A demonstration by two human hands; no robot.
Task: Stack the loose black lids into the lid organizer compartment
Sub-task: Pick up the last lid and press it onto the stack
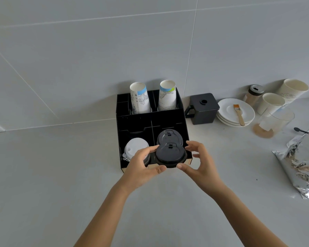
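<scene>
Head view, looking down past both forearms: a black lid (171, 155) is held between the two hands, just above the front edge of the lid organizer (132, 122), which stands on the tabletop (61, 175) against the tiled wall. The left hand (143, 166) grips it, thumb under the near rim and fingers (150, 149) curled over the far left edge. The right hand (197, 163) is more open: its thumb tip meets the near rim, while its other fingers spread at the lid's right side, and I cannot tell whether they touch it.

What the coming move turns on, as I judge it, is that the front right compartment lies directly behind and slightly below the held lid, away from the person. Another black lid (169, 138) already sits there, partly hidden behind the held one. The held lid lies flat, top face up, with its sip tab on the far side, the same way as the one below. So it wants a short push forward and a lowering, kept level, until the rims nest.

Just left, the neighbouring front compartment holds a white lid (136, 147), partly covered by the left hand's fingers. Two paper cups (139, 98) stand at the back. The left hand has the firmer hold; the right seems only to steady.
</scene>
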